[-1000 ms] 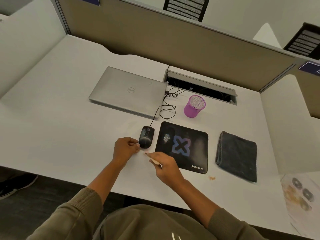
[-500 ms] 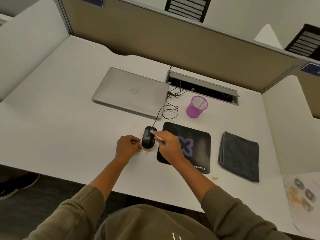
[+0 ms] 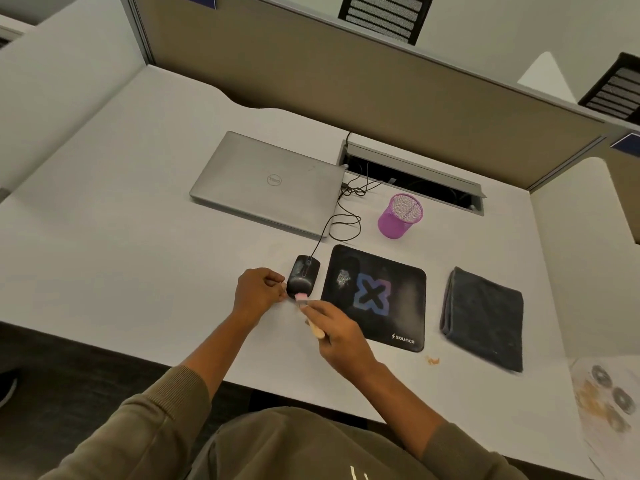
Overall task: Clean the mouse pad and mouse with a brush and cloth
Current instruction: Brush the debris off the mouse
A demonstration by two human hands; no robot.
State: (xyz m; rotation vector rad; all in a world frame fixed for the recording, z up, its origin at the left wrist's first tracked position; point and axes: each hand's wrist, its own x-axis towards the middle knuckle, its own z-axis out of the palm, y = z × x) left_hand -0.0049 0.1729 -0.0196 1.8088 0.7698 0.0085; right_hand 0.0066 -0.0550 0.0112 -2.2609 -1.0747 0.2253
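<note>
Item, mouse (image 3: 302,276): I logged it on the desk (image 3: 138,237), just off the mouse pad (image 3: 375,296) at its 9 o'clock, my left hand (image 3: 258,292) curled against its side. Item, brush (image 3: 309,315): pinched in my right hand (image 3: 337,332), bristles at the mouse's 6 o'clock edge. Item, cloth (image 3: 483,318): folded, at the pad's 3 o'clock.
</note>
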